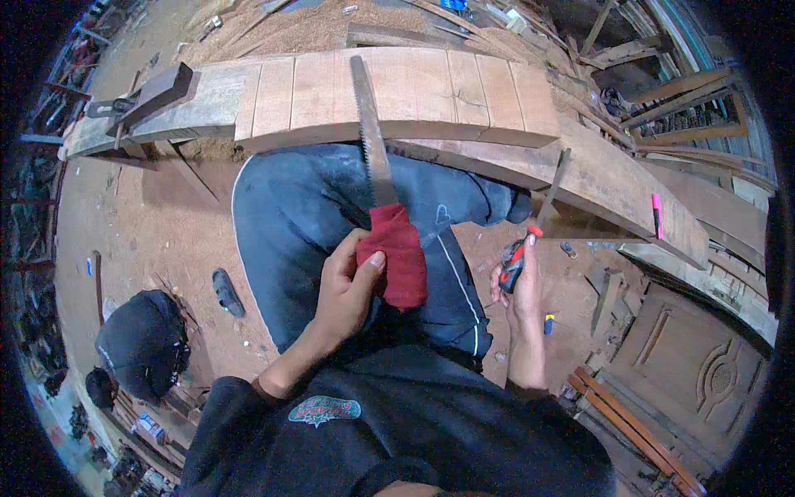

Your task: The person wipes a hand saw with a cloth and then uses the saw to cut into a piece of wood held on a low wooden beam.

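My left hand (pixel 346 282) grips the red cloth-wrapped handle (pixel 396 265) of a saw lying over my dark-trousered legs. Its toothed blade (pixel 373 153) points away from me, the tip over a thick pale board (pixel 319 91) scored with crosswise lines. My right hand (pixel 517 282) is closed on a red-and-black handled file (pixel 524 253), held upright to the right of the saw, its long narrow metal blade pointing away from me.
A wooden hand plane (pixel 161 95) sits on the plank at left. A pink marker (pixel 657 215) rests on the right plank (pixel 613 182). Below are a black bag (pixel 137 348), a sandal (pixel 226 291) and a carved panel (pixel 687 356). Sawdust and scrap wood lie beyond the boards.
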Action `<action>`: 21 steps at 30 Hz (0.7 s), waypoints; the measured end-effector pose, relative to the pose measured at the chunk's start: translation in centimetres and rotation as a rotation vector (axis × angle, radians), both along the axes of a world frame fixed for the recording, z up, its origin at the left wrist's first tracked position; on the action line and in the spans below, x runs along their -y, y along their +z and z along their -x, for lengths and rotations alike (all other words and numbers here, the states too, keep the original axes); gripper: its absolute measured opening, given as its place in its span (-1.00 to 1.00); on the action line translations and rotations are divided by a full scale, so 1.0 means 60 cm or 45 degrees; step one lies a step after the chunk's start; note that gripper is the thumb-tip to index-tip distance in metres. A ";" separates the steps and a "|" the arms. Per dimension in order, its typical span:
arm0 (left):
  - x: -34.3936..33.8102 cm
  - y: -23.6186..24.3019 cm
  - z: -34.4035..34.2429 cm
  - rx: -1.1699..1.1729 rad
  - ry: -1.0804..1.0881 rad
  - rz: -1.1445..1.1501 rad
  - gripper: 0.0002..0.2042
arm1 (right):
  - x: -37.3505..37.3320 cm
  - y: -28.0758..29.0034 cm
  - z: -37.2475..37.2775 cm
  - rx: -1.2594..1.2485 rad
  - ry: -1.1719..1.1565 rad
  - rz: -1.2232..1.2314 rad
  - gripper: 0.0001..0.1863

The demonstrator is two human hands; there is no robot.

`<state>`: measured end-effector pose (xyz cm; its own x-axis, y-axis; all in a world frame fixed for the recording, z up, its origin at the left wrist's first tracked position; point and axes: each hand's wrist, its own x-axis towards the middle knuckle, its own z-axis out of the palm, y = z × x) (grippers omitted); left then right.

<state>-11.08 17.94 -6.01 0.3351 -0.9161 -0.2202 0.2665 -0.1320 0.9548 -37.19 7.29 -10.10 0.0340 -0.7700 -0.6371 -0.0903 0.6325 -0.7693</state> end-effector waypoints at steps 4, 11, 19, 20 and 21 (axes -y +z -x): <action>-0.009 0.017 -0.008 0.155 -0.033 0.073 -0.78 | -0.002 0.006 0.006 0.004 0.039 0.033 -0.32; -0.018 0.032 -0.005 0.164 0.104 0.393 -0.70 | 0.002 0.010 -0.006 0.084 0.049 0.077 -0.34; 0.008 0.036 0.012 -0.326 0.138 -0.073 -0.81 | -0.013 0.025 0.006 -0.051 -0.222 0.569 -0.39; 0.008 0.048 0.016 -0.365 0.185 -0.090 -0.82 | -0.013 0.026 0.005 0.000 -0.279 0.563 -0.43; 0.008 0.050 0.016 -0.320 0.154 -0.057 -0.81 | -0.009 0.033 0.006 0.059 -0.256 0.376 -0.44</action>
<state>-12.04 17.46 -3.02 0.3711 -0.8603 -0.3495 0.5103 -0.1255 0.8508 -37.52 7.81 -8.13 -0.1130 -0.9148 -0.3877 0.0530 0.3841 -0.9218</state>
